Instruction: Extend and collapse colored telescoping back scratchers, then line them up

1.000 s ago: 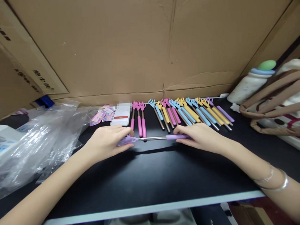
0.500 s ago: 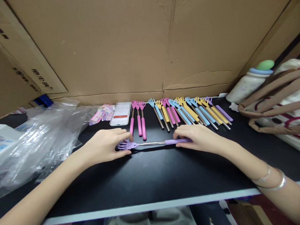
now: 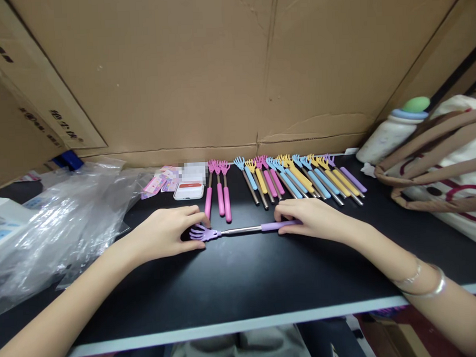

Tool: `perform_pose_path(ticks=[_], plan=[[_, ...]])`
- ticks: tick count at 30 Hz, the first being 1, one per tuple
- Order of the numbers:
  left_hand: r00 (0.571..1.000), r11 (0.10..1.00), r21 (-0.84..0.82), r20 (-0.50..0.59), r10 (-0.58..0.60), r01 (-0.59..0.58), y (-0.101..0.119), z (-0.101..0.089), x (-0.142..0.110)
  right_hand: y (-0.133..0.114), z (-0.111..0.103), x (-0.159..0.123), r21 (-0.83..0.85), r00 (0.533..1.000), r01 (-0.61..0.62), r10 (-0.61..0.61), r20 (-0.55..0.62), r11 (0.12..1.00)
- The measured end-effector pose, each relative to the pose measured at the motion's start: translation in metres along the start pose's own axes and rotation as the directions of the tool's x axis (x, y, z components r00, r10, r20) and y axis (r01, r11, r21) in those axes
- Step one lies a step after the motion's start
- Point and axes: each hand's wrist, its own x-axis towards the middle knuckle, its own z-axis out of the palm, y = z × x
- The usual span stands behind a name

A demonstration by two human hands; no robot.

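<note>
A purple back scratcher (image 3: 241,230) lies level across the black table, its metal rod partly drawn out. My right hand (image 3: 310,217) is closed around the end of its purple handle, with thumb and fingers pinching it. At the other end, my left hand (image 3: 171,231) has its thumb and fingers apart around the claw-shaped head, which shows between them. Just beyond my left hand, several pink back scratchers (image 3: 220,195) lie side by side. Past my right hand is a row of blue, yellow, pink and purple back scratchers (image 3: 303,178), rods collapsed.
Clear plastic bags (image 3: 78,222) are heaped at the left, near a white box (image 3: 3,225). A phone (image 3: 189,190) and pink printed cards (image 3: 159,182) lie at the back. At the right stand a leaning white bottle (image 3: 390,137) and a cloth bag (image 3: 450,169). Cardboard (image 3: 178,70) walls the back.
My left hand's fingers have loosened and shifted slightly left, so more of the purple claw head shows. My right hand keeps its hold on the handle.
</note>
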Motion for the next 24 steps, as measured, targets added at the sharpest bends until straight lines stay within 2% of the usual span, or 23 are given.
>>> perform_pose_path(ticks=[13, 24], plan=[[0.996, 0.989, -0.138, 0.08, -0.049, 0.059, -0.003, -0.004, 0.001, -0.003, 0.005, 0.004, 0.061, 1.0, -0.007, 0.007, 0.008, 0.998], [0.993, 0.982, -0.178, 0.108, -0.043, 0.062, -0.002, -0.002, 0.005, -0.008, 0.009, 0.005, 0.129, 0.999, 0.024, -0.028, 0.027, 0.991]])
